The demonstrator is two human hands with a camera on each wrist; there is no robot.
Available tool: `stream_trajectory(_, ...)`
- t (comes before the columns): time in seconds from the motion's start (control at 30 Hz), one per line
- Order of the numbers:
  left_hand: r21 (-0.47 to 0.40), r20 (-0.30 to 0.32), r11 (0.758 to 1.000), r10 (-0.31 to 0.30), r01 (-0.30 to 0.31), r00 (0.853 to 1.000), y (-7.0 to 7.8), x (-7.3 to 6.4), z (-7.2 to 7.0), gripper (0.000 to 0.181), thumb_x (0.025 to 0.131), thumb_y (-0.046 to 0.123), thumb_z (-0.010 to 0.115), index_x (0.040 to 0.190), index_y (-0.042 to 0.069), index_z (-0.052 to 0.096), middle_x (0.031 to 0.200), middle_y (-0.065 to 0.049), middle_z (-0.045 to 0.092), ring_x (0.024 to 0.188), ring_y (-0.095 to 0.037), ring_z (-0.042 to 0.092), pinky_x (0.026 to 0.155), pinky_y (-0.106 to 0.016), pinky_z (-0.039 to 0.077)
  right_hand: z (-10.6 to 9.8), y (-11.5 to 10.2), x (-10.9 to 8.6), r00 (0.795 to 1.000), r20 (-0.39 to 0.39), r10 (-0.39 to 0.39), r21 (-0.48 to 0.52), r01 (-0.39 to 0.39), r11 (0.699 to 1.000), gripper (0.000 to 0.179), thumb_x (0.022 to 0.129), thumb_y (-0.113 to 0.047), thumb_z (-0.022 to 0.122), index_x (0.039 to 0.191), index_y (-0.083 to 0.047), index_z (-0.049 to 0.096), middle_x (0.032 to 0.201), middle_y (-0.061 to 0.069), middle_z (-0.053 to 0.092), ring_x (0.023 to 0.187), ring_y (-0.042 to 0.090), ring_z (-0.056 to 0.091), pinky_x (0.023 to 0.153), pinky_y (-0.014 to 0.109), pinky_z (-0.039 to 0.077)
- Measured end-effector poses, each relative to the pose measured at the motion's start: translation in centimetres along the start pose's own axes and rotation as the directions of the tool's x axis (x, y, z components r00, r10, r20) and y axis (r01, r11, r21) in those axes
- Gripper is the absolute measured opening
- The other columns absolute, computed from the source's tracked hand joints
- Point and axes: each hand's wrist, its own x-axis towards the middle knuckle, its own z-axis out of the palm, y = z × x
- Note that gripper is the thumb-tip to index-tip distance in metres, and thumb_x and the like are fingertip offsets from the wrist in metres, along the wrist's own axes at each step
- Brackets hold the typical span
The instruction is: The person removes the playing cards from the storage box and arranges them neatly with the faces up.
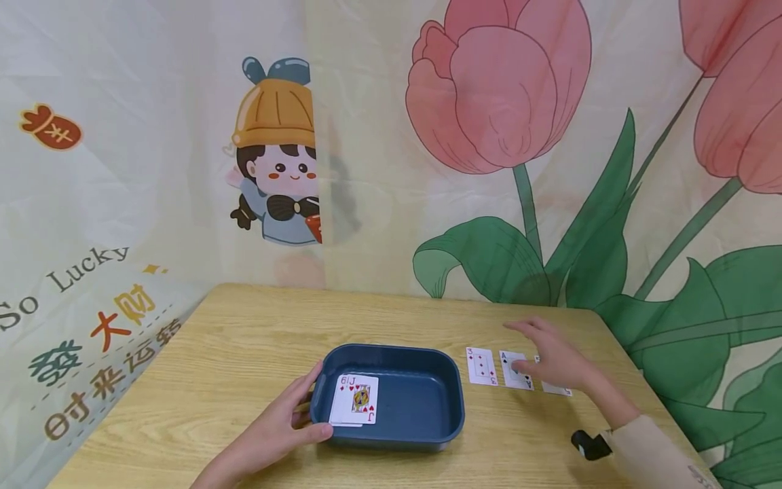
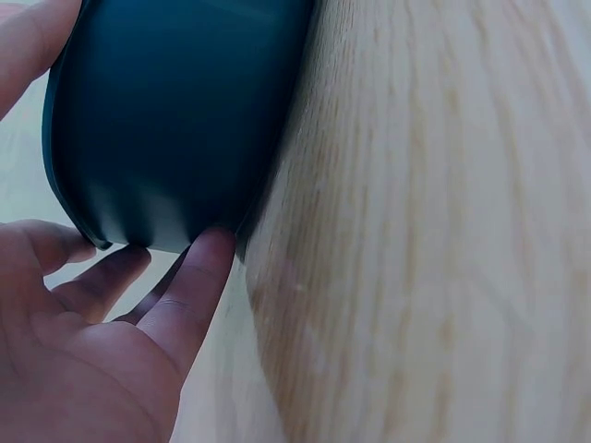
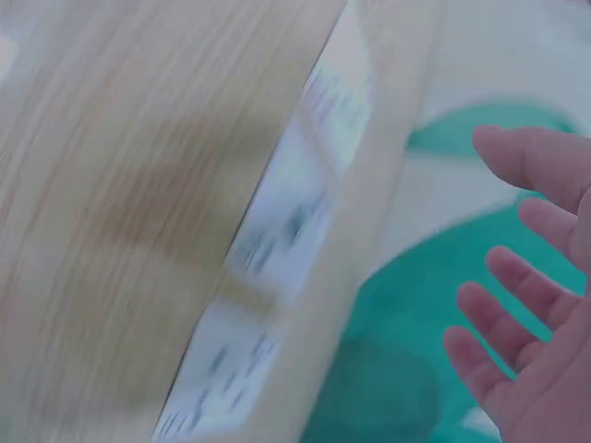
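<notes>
My left hand (image 1: 277, 421) holds the left end of a dark blue rectangular tray (image 1: 391, 445). In the left wrist view its fingers (image 2: 189, 300) press against the tray's end wall, with the thumb higher up at the rim. Two overlapping playing cards lie inside the tray at the left: the jack of hearts (image 1: 362, 401) on top covers most of a red six. My right hand (image 1: 559, 353) hovers, fingers spread and holding nothing, above a row of three cards. They are a three of diamonds (image 1: 482, 367), a black ace (image 1: 518, 377) and a partly hidden card (image 1: 557, 390).
All of this stands on a light wooden table (image 1: 244, 339). Behind it hangs a cloth backdrop (image 1: 366, 272) with printed tulips and a cartoon figure. A black device (image 1: 590, 445) sits at the right wrist, by the pale sleeve (image 1: 656, 451).
</notes>
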Motion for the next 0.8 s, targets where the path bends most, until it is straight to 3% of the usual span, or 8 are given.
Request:
stream_trajectory(0.2,0.006,-0.007,1.0,-0.003,0.003,1.0,0.1,0.0,0.0,0.103,0.094,0.027,0.084,0.172,0.023,0.017,0.175,-0.019,0.018,0.149,-0.044,0.042,0.106,-0.022,0.05,2.0,-6.1,1.7,0.995,-0.059,-0.086,0.115,0.093,0.989,0.072,0.09,-0.014,0.086,0.154,-0.011,0.055,0.14,0.014,0.058,0.125,0.033,0.059,0.102,0.055,0.056)
stream_trajectory(0.4,-0.005,-0.01,1.0,-0.001,0.001,1.0,0.2,-0.1,0.0,0.104,0.093,0.026,0.085,0.172,0.023,0.018,0.175,-0.019,0.018,0.149,-0.044,0.042,0.104,-0.018,0.05,4.4,-10.8,3.4,0.991,-0.035,-0.126,0.238,0.131,0.962,0.068,0.093,-0.016,0.084,0.154,-0.013,0.055,0.14,0.007,0.056,0.124,0.027,0.059,0.1,0.049,0.057)
stream_trajectory(0.67,-0.008,-0.008,0.998,0.07,-0.07,0.998,0.1,-0.2,0.0,0.102,0.093,0.022,0.085,0.172,0.019,0.019,0.172,-0.025,0.021,0.146,-0.047,0.045,0.104,-0.02,0.051,7.6,-14.4,5.1,0.986,0.069,-0.151,0.412,0.11,0.905,0.064,0.097,-0.017,0.079,0.156,-0.015,0.053,0.142,0.013,0.055,0.127,0.037,0.059,0.104,0.055,0.055)
stream_trajectory(0.8,-0.012,-0.008,0.998,0.06,-0.06,0.998,0.1,-0.2,-0.1,0.102,0.094,0.022,0.085,0.172,0.02,0.019,0.172,-0.025,0.022,0.146,-0.046,0.046,0.105,-0.022,0.051,9.3,-15.3,5.7,0.98,0.112,-0.164,0.41,0.105,0.906,0.064,0.097,-0.018,0.079,0.156,-0.014,0.053,0.142,0.015,0.056,0.125,0.035,0.061,0.101,0.05,0.056)
